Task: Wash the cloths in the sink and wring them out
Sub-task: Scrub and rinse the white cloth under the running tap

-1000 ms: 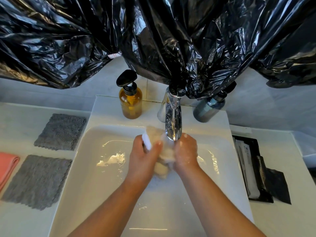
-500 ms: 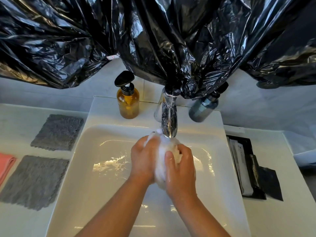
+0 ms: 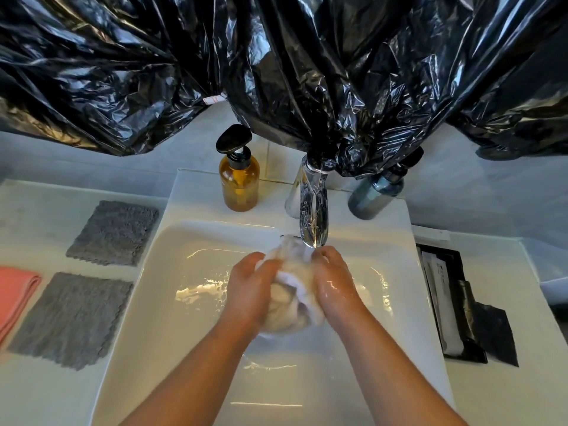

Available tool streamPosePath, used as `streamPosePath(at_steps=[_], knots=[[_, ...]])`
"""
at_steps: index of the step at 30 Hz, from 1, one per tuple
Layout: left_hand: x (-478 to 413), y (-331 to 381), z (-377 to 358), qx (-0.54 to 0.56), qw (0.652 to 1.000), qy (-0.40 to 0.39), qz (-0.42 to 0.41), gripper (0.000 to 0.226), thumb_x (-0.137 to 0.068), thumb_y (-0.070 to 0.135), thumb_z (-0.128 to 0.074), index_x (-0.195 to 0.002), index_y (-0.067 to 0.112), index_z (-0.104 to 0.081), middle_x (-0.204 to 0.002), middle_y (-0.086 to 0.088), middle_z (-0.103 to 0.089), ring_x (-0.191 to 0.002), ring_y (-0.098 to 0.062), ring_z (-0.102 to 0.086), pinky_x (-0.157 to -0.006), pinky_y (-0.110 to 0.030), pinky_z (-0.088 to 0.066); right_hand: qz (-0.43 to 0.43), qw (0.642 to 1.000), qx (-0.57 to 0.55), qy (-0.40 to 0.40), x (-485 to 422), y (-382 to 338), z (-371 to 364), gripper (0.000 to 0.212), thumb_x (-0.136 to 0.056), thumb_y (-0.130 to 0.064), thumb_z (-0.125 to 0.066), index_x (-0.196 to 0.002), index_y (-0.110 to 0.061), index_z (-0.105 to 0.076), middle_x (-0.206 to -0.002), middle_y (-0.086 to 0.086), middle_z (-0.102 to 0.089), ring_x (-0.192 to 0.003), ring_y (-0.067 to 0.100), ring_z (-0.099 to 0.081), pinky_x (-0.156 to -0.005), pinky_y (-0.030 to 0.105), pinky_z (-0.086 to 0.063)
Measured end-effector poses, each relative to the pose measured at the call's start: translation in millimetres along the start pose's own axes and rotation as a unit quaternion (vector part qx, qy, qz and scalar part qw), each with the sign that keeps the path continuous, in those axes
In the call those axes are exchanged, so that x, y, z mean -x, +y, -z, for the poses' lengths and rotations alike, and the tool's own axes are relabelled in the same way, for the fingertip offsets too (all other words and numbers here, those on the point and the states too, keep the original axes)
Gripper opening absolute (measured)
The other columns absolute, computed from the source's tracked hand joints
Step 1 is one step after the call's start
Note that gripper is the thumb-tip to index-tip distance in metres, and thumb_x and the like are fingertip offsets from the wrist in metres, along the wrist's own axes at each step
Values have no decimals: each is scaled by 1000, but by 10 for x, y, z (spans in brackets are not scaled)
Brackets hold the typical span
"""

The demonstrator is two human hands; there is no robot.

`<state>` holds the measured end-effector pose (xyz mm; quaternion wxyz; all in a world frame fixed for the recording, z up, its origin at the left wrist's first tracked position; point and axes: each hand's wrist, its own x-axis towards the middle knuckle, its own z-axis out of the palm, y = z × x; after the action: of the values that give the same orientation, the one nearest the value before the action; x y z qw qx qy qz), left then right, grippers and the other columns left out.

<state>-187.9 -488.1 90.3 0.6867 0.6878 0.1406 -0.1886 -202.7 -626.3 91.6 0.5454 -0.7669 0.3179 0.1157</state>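
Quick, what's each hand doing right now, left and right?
Left hand: closed round the white cloth.
Right hand: closed on that same cloth.

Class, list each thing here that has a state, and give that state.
white cloth, bunched, held under the tap
left hand, curled round the white cloth
right hand, curled round the white cloth
far grey cloth, spread flat
near grey cloth, spread flat
pink cloth, folded
amber bottle, upright

Since half a second ago, we have slid our right hand up from 5 o'clock of the white cloth to its 3 o'clock side, level with our left hand. The cloth now bulges lower, toward 6 o'clock, between our wrists.
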Motion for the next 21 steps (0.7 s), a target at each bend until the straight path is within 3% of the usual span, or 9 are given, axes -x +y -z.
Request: streamPosePath(at_steps=[3,5,6,8,10,12,15,18,21], knots=[[-29,118,159,74,992,-74,67,15,-74,21,-65,-65,9,-60,-64,-10,-56,-64,-22,-56,-65,-32,-42,17,982,-126,-137,68,138,101,46,-89,-43,-63,-134,-40,-57,-121,-5,-71,-112,19,-68,-92,39,-54],[-47,175,200,69,977,-158,124,19,-88,19,-62,-74,9,-70,-74,-14,-68,-69,-25,-66,-73,-34,-49,32,964,-199,-174,158,173,98,39,-85,-33,-68,-123,-30,-65,-111,-8,-75,-104,13,-70,-87,29,-54],[-38,214,212,72,968,-194,139,19,-89,24,-64,-84,8,-73,-83,-16,-72,-78,-27,-69,-82,-37,-51,33,962,-222,-157,197,172,79,29,-83,-29,-71,-112,-27,-69,-103,-7,-76,-97,13,-71,-83,28,-54],[9,235,254,93,958,-209,174,43,-80,42,-72,-101,4,-73,-100,-21,-73,-93,-33,-71,-92,-43,-53,15,966,-251,-66,232,145,50,11,-83,-22,-71,-94,-22,-74,-93,1,-75,-89,20,-69,-77,32,-52],[5,134,327,182,937,-233,187,62,-73,51,-78,-112,3,-72,-109,-22,-71,-98,-37,-71,-86,-45,-56,-26,955,-297,11,227,162,69,10,-87,-13,-66,-81,-16,-73,-87,8,-73,-81,25,-67,-72,33,-51],[126,-15,350,248,925,-260,125,76,-67,48,-88,-128,9,-65,-128,-21,-66,-109,-34,-68,-85,-44,-57,-73,924,-374,37,249,156,114,14,-88,-9,-62,-75,-12,-66,-78,10,-68,-72,26,-65,-67,32,-50],[393,-145,100,75,985,-154,11,109,-49,54,-87,-146,38,-42,-143,9,-56,-125,-14,-60,-98,-42,-54,-82,913,-394,67,319,128,73,13,-87,-7,-57,-76,-9,-62,-73,12,-65,-69,28,-64,-66,33,-50],[442,-162,-109,13,999,-40,-22,96,-51,59,-71,-142,45,-44,-138,15,-57,-123,-10,-58,-102,-43,-51,-68,924,-369,77,373,113,-8,16,-88,-5,-53,-77,-7,-65,-75,15,-67,-72,28,-65,-67,34,-51],[286,-167,-104,48,997,-38,-45,46,-64,39,-64,-110,38,-69,-105,5,-74,-100,-17,-71,-86,-37,-57,-25,950,-300,82,365,109,-10,24,-79,-14,-52,-78,-24,-74,-90,12,-75,-87,32,-70,-77,43,-54]])
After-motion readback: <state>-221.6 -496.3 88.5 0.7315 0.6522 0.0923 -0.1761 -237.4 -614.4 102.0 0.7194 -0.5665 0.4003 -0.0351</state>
